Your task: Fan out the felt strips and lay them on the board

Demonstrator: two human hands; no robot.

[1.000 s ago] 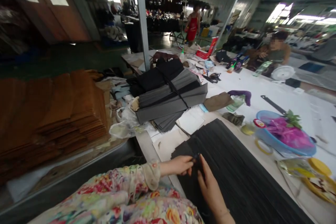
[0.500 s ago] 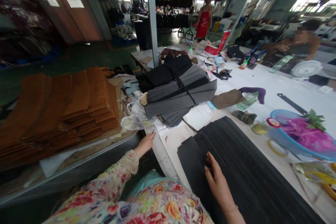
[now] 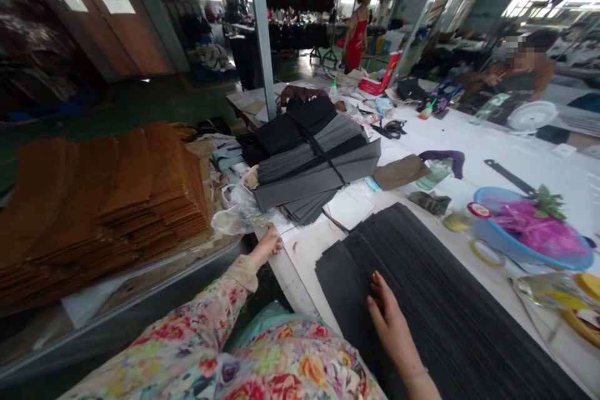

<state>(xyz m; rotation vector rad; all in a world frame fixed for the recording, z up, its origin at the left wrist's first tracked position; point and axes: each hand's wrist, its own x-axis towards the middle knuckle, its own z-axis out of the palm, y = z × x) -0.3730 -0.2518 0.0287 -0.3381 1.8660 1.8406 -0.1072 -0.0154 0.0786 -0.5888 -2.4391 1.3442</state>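
Observation:
My right hand [image 3: 391, 312] rests on a wide spread of overlapping black sheets [image 3: 445, 300], fingers stretched and slightly bent, gripping nothing. At the table's near left corner is my left hand [image 3: 267, 246], its fingers curled in; whatever they hold is too small to make out. Just beyond that hand lies crumpled clear plastic [image 3: 241, 206]. Farther back, a bundle of dark grey and black strips [image 3: 314, 162] is tied with a black band. Between the bundle and the black sheets sits a white pad [image 3: 349, 205].
Stacks of brown pieces [image 3: 107, 194] fill a surface on the left. Along the right are a blue basin [image 3: 529, 250] with pink plastic, a tape roll [image 3: 487, 254] and a yellow-lidded jar [image 3: 546, 290]. A metal post [image 3: 261, 37] rises behind the bundle. A person [image 3: 525, 72] sits across the table.
My left hand has shifted slightly forward at the table corner; the thin dark tip seen at its fingers no longer shows. The right hand stays on the black sheets. The view has turned slightly right.

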